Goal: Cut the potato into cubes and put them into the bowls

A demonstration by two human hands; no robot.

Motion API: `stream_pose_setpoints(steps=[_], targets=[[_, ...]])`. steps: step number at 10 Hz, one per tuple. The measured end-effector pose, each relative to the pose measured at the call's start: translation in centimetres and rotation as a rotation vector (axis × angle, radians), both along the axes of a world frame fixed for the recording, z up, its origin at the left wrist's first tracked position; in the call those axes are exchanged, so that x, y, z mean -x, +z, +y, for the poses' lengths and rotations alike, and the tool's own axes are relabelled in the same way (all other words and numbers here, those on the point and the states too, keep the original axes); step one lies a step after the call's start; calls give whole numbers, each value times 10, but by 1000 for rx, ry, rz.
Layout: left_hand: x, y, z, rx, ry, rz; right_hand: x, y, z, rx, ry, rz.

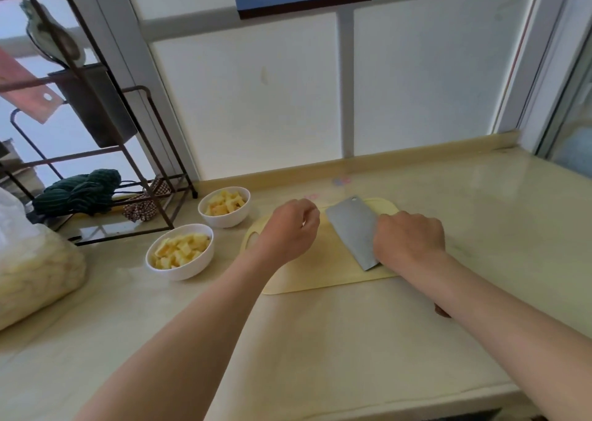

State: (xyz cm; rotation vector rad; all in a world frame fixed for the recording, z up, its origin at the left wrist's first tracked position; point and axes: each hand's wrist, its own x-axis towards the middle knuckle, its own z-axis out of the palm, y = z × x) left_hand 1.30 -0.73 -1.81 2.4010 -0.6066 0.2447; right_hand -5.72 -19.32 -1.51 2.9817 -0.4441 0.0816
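Two white bowls hold yellow potato cubes: the near bowl (pixel 179 268) and the far bowl (pixel 226 217), both left of the pale yellow cutting board (pixel 320 276). My left hand (pixel 288 231) is over the board's left part with its fingers curled downward; anything under them is hidden. My right hand (pixel 410 239) grips the cleaver (pixel 352 225), whose grey blade lies tilted on the board's right side. The brown handle end (pixel 442 311) shows beneath my right forearm. No potato is visible on the bare part of the board.
A clear bag of pale potato pieces (pixel 35 279) lies at the left counter edge. A dark metal rack (pixel 128 164) with a green cloth (pixel 80 193) stands at the back left. White window panels rise behind the beige counter (pixel 480 196).
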Motion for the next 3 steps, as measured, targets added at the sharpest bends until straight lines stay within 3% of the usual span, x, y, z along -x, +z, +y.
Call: stream_pose_setpoints(steps=[3], targets=[[-1,9,1,-16,16,9,3,5,1,61,-1,38]])
